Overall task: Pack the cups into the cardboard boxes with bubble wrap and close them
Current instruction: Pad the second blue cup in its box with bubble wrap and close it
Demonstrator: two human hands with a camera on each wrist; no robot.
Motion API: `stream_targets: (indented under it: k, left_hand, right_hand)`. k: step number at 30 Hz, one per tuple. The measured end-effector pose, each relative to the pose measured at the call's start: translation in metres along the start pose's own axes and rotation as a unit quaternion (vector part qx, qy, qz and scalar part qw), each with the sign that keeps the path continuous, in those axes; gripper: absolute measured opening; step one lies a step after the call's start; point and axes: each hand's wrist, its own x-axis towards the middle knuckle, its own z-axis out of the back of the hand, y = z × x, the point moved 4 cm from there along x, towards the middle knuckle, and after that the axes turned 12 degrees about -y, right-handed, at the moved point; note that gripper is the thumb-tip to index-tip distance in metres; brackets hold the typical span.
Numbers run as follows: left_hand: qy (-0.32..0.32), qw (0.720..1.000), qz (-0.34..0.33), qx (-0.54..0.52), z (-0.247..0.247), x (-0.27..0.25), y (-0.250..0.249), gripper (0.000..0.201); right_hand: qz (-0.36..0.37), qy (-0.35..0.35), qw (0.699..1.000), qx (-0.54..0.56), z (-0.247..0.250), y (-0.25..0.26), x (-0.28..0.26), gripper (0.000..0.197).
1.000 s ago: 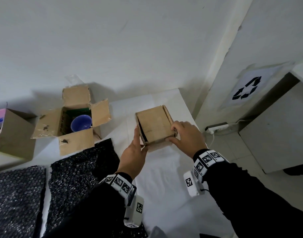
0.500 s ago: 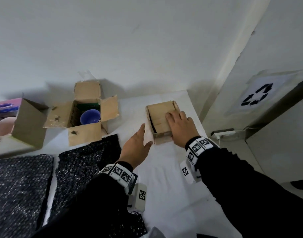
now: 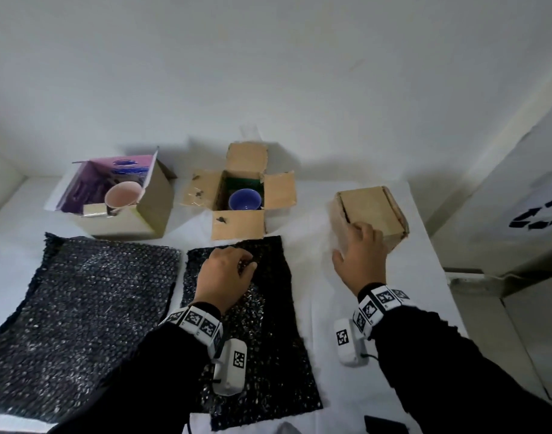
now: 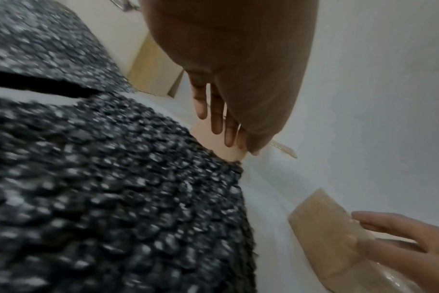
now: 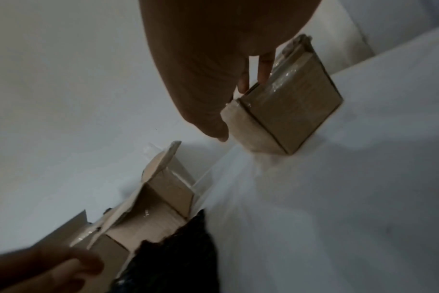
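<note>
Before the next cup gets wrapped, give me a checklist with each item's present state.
1. Closed box flaps down: ok, top lies flat.
2. Right hand off that box: not ok, fingers touch its near side.
3. Left hand at the middle bubble wrap sheet: ok; grip cannot tell.
4. Blue cup reachable in the open box: ok, flaps spread.
5. Pink cup waiting in the left box: ok.

Blue cup (image 3: 245, 199); pink cup (image 3: 123, 194); black speckled bubble wrap (image 3: 83, 305); brown boxes (image 3: 372, 211)

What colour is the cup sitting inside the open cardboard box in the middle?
Blue: the small round cup in the open brown cardboard box shows best in the head view.
</note>
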Motion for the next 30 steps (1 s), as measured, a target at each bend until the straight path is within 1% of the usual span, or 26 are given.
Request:
stream_targets:
  k: [1,2,3,4,5,6,7,8,9,10,11,12,14,15,16,17,18,19,21,23,25,26,27,29,30]
  left_hand:
    - [0.020,0.999,0.010,0.026,0.004,-0.003,0.010,0.047]
    - [0.053,0.997,0.020,0.055,0.006,-0.006,0.020,0.058]
    - [0.095,0.992,0.020,0.083,0.008,-0.009,0.028,0.066]
    - [0.140,0.985,0.007,0.105,0.007,-0.011,0.037,0.067]
    - [0.179,0.976,-0.016,0.120,0.005,-0.012,0.044,0.059]
    - [0.206,0.969,-0.041,0.131,0.004,-0.012,0.049,0.043]
    - [0.220,0.964,-0.063,0.134,0.003,-0.011,0.052,0.026]
    - [0.225,0.963,-0.075,0.128,0.002,-0.009,0.056,0.013]
    - [0.224,0.965,-0.081,0.112,0.003,-0.006,0.058,0.008]
    - [0.224,0.967,-0.082,0.089,0.003,-0.002,0.060,0.008]
    - [0.219,0.970,-0.085,0.059,0.005,0.002,0.060,0.007]
    - [0.211,0.973,-0.092,0.030,0.006,0.006,0.059,0.007]
    - [0.200,0.974,-0.103,-0.021,0.013,0.014,0.055,0.005]
    - [0.193,0.975,-0.103,-0.044,0.017,0.018,0.053,0.005]
    - [0.185,0.975,-0.100,-0.068,0.022,0.022,0.051,0.005]
    - [0.175,0.976,-0.093,-0.092,0.026,0.026,0.049,0.005]
    - [0.163,0.977,-0.083,-0.113,0.030,0.031,0.048,0.005]
    - [0.145,0.978,-0.074,-0.132,0.035,0.036,0.047,0.005]
    - [0.093,0.979,-0.062,-0.170,0.043,0.048,0.045,0.007]
    - [0.037,0.975,-0.046,-0.214,0.052,0.062,0.043,0.007]
    - [-0.008,0.964,-0.023,-0.264,0.061,0.075,0.041,0.009]
    - [-0.020,0.960,-0.010,-0.280,0.066,0.081,0.040,0.011]
    - [-0.026,0.956,-0.003,-0.291,0.071,0.087,0.040,0.013]
    - [-0.023,0.956,-0.001,-0.293,0.077,0.097,0.045,0.014]
    - [-0.015,0.958,0.000,-0.287,0.078,0.102,0.049,0.013]
  right_hand:
    - [-0.002,-0.015,1.000,0.018,-0.001,0.010,-0.007,0.048]
    - [0.007,-0.026,0.999,0.033,-0.002,0.022,-0.014,0.044]
    - [0.020,-0.019,0.998,0.050,-0.006,0.034,-0.020,0.039]
    - [0.037,0.008,0.997,0.072,-0.011,0.047,-0.027,0.034]
    - [0.052,0.052,0.993,0.093,-0.018,0.061,-0.033,0.030]
    - [0.060,0.103,0.987,0.108,-0.025,0.074,-0.040,0.029]
    - [0.061,0.150,0.980,0.119,-0.032,0.086,-0.048,0.031]
    - [0.053,0.190,0.972,0.126,-0.038,0.096,-0.054,0.038]
    - [0.043,0.215,0.967,0.128,-0.043,0.105,-0.060,0.047]
    - [0.039,0.230,0.965,0.119,-0.048,0.112,-0.065,0.055]
    - [0.043,0.237,0.965,0.102,-0.052,0.118,-0.069,0.060]
    - [0.051,0.240,0.966,0.082,-0.055,0.123,-0.071,0.059]
    - [0.054,0.228,0.969,0.075,-0.056,0.130,-0.071,0.043]
    - [0.044,0.209,0.972,0.103,-0.054,0.132,-0.069,0.033]
    - [0.021,0.179,0.972,0.151,-0.050,0.134,-0.065,0.022]
    - [-0.010,0.144,0.966,0.213,-0.046,0.135,-0.061,0.011]
    - [-0.046,0.112,0.954,0.274,-0.042,0.136,-0.055,0.007]
    - [-0.087,0.087,0.935,0.332,-0.038,0.137,-0.049,0.009]
    - [-0.160,0.066,0.890,0.422,-0.029,0.142,-0.037,0.006]
    - [-0.202,0.082,0.846,0.486,-0.024,0.148,-0.026,0.020]
    - [-0.223,0.118,0.802,0.541,-0.022,0.151,-0.019,0.033]
    - [-0.222,0.135,0.790,0.555,-0.021,0.152,-0.017,0.034]
    - [-0.222,0.143,0.785,0.560,-0.022,0.151,-0.014,0.033]
    - [-0.234,0.135,0.785,0.558,-0.021,0.148,-0.006,0.027]
    - [-0.246,0.124,0.780,0.562,-0.020,0.148,-0.002,0.022]
